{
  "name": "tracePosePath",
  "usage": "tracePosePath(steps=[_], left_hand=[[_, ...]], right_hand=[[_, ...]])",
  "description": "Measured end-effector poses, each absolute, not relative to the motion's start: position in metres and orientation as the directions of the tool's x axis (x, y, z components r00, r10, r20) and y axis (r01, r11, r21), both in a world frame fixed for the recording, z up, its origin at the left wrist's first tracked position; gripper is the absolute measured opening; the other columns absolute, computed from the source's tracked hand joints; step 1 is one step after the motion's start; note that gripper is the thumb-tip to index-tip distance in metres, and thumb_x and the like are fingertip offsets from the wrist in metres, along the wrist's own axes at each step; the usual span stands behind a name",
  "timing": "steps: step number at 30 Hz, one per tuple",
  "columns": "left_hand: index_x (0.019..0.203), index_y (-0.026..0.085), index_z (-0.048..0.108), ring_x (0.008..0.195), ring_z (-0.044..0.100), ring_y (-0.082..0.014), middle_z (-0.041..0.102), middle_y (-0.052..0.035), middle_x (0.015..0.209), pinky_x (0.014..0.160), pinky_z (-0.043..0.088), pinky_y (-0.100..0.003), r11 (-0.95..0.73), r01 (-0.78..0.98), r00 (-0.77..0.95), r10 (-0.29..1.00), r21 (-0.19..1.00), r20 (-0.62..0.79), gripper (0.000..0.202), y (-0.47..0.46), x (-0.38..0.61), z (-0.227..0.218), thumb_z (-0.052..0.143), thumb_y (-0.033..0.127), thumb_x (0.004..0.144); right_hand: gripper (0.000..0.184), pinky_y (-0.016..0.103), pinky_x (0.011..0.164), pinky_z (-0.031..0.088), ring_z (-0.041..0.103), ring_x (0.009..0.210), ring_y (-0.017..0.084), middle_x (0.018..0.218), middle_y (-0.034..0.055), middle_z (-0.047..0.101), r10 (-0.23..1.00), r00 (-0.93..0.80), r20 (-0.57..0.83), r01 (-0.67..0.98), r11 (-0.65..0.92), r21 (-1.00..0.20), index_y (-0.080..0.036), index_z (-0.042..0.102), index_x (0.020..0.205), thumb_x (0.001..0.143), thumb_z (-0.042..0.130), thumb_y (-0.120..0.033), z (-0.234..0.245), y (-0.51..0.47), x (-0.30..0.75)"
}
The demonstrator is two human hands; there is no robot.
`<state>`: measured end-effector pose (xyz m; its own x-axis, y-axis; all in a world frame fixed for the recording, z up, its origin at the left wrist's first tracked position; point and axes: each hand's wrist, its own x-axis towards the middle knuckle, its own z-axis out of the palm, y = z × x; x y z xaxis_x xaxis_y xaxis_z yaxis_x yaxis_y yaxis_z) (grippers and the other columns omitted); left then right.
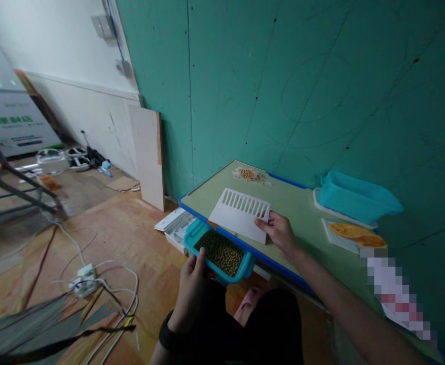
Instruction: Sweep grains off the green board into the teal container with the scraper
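My left hand (190,284) grips the near rim of a teal tray (246,265) filled with small green beans (220,252), held just below the table's front edge. My right hand (279,232) pinches the right corner of a white slotted scraper board (240,214) that lies on the green table (294,203), its lower edge at the table's blue rim above the tray. A small pile of yellow beans (251,175) lies at the table's far corner.
A teal bin (355,196) on a white lid stands at the right, with an orange item on white paper (354,234) beside it. A white box (173,225) sits on the floor under the table. A power strip with cables (83,280) lies on the wooden floor.
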<state>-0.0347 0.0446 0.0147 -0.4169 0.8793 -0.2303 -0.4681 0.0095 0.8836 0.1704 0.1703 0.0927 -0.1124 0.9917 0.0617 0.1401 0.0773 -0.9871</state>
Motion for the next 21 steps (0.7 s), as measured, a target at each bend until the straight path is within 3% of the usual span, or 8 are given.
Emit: tracePosePath(steps=[5,13,17,21], left_hand=[[0.085,0.016,0.064,0.046,0.056,-0.0140,0.057,0.0049,0.053,0.045,0.045,-0.025,0.013,-0.531,-0.410,0.871,0.847,-0.271,0.042,0.046,-0.035,0.015,0.075,0.054,0.071],[0.080,0.018,0.063,0.044,0.053,-0.0122,0.055,0.0054,0.051,0.043,0.042,-0.023,0.006,-0.574,-0.396,0.873,0.819,-0.284,0.035,0.044,-0.034,0.018,0.074,0.050,0.074],[0.083,0.017,0.065,0.052,0.060,-0.0162,0.058,0.0031,0.056,0.050,0.047,-0.026,0.005,-0.557,-0.392,0.880,0.831,-0.269,0.036,0.044,-0.036,0.017,0.074,0.050,0.074],[0.083,0.017,0.064,0.050,0.059,-0.0157,0.059,0.0036,0.056,0.050,0.048,-0.027,0.011,-0.550,-0.381,0.886,0.835,-0.262,0.038,0.044,-0.037,0.014,0.073,0.052,0.074]], right_hand=[[0.052,0.031,0.056,0.055,0.070,0.062,0.023,0.076,0.0107,0.075,0.985,-0.163,0.062,0.125,0.083,-0.989,-0.011,0.069,0.094,0.060,0.082,-0.048,0.091,0.166,0.167],[0.050,0.034,0.061,0.058,0.072,0.067,0.025,0.082,0.0120,0.076,0.976,-0.201,0.080,0.169,0.115,-0.979,-0.012,0.068,0.098,0.063,0.081,-0.046,0.089,0.163,0.162],[0.040,0.036,0.071,0.059,0.073,0.078,0.026,0.090,0.0110,0.077,0.959,-0.193,0.207,0.175,0.242,-0.955,-0.015,0.070,0.097,0.071,0.076,-0.044,0.091,0.152,0.155],[0.027,0.032,0.074,0.058,0.073,0.081,0.024,0.093,0.0080,0.077,0.893,-0.224,0.390,0.367,0.448,-0.815,-0.019,0.072,0.099,0.083,0.066,-0.040,0.088,0.135,0.149]])
